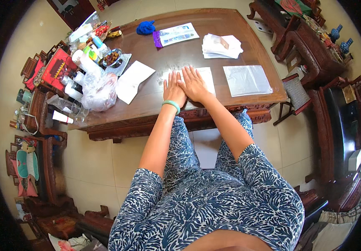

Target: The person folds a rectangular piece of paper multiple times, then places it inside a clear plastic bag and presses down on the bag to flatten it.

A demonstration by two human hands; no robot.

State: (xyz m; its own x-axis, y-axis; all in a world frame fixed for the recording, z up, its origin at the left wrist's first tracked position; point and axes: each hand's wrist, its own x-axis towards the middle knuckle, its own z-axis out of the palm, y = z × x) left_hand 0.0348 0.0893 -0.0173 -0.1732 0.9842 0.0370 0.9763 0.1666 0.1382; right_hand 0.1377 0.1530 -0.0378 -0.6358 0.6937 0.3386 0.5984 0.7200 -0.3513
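Both of my hands lie flat, side by side, on a white sheet point(208, 78) near the front edge of the dark wooden table. My left hand point(174, 90), below a green bangle, has its fingers stretched out on the sheet's left part. My right hand point(194, 85) touches it at the thumb side, fingers also extended. Much of the sheet is hidden under the hands. To the right rests a clear plastic sleeve point(248, 80). Left of my hands lies a folded white paper point(135, 79). Farther back on the right sits a stack of white sheets or packets point(221, 46).
At the table's left stand a filled clear plastic bag point(99, 92), bottles and a bowl of dark food point(112, 58). A white and purple package point(176, 35) and a blue crumpled cloth point(146, 27) lie at the back. A chair point(296, 94) stands by the right corner.
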